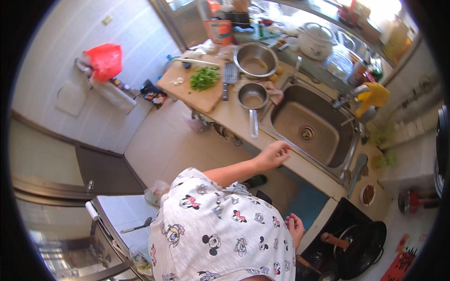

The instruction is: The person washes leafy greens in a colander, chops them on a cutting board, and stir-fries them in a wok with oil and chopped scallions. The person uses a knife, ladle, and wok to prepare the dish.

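Note:
My left hand is over the counter's front edge beside the stainless steel sink. Its fingers are loosely bent, and I see nothing in them. Low by my body is my right hand, partly hidden by the printed shirt; its fingers are curled, and their inner side is hidden. A small steel saucepan stands left of the sink, its handle pointing towards me. Behind it sits a steel bowl. Chopped greens lie on a wooden cutting board, with a cleaver along its right side.
To the right, a black wok with a wooden handle sits on the dark cooktop. A small bowl of brown food stands near the wall. A white lidded pot is behind the sink. A slotted utensil lies on a white surface behind me.

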`<state>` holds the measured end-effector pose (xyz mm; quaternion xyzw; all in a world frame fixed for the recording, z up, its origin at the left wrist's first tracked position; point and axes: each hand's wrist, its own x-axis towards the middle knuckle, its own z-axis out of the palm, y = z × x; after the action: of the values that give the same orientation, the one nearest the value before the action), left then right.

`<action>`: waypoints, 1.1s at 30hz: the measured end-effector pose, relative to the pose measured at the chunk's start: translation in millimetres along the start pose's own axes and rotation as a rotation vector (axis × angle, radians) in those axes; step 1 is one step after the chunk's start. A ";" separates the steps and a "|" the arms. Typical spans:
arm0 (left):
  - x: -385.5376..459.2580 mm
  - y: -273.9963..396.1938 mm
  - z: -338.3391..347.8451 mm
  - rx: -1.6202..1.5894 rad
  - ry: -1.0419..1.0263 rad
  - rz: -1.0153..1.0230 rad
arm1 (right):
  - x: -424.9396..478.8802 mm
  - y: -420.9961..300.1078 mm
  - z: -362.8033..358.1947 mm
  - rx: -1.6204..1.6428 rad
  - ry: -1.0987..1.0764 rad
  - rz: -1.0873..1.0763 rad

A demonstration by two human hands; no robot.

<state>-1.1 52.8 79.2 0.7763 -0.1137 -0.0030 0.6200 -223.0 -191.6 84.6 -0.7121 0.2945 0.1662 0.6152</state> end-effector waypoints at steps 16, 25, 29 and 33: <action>-50.6 -170.6 -439.8 0.426 0.771 -0.348 | 95.5 -159.3 336.8 -0.244 -0.499 -0.559; -18.8 -281.2 -614.3 0.060 0.780 -0.508 | 219.0 -214.4 692.2 -0.430 -0.622 -0.817; -27.8 -298.4 -624.1 -0.119 0.725 -0.578 | 267.6 -197.3 784.5 -0.603 -0.277 -1.053; -45.6 -311.9 -631.6 -0.495 0.631 -0.792 | 273.0 -193.8 826.6 -0.654 -0.143 -0.998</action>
<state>100.4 732.6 -81.4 0.5545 0.3815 -0.0298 0.7390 212.4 568.4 -83.2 -0.9038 -0.1839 -0.0133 0.3862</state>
